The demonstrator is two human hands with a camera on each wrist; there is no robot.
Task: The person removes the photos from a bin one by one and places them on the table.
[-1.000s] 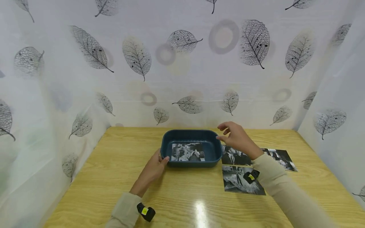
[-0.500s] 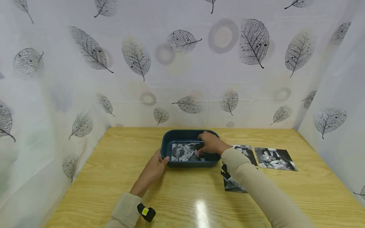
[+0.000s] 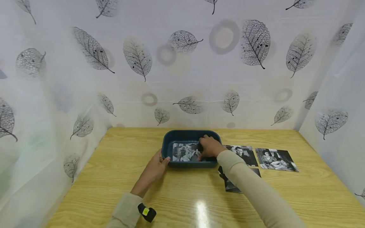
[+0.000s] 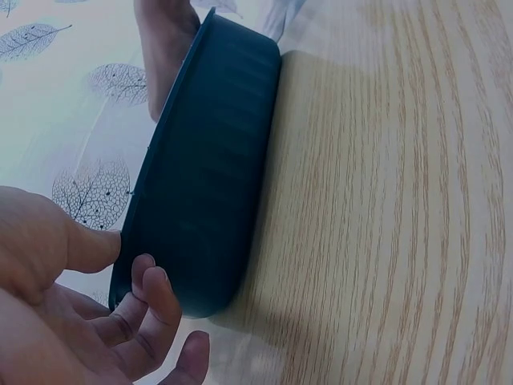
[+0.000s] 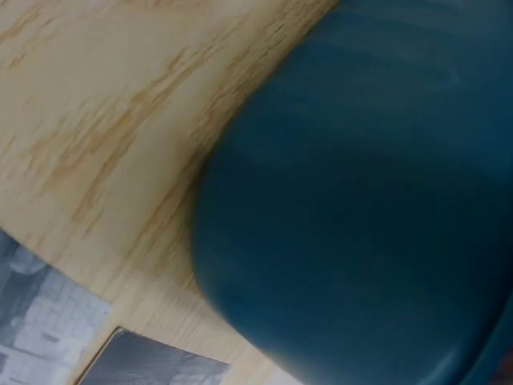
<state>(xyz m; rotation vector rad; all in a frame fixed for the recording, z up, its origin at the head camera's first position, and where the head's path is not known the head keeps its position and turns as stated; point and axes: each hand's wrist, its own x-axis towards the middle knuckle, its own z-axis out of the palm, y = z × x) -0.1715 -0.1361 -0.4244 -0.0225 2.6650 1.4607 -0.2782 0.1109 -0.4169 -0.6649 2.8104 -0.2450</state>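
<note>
At the eight o'clock corner of the blue tray (image 3: 185, 165), the left hand (image 3: 154, 167) gripped it between thumb and curled fingers, a sound hold on what looked like light, stiff plastic. Inside lay a photo (image 3: 183, 152), probably thin, slick and easily creased, best held by its edges; the right hand (image 3: 210, 147) arched over its three o'clock end, though I couldn't tell whether those fingers pinched it.
</note>
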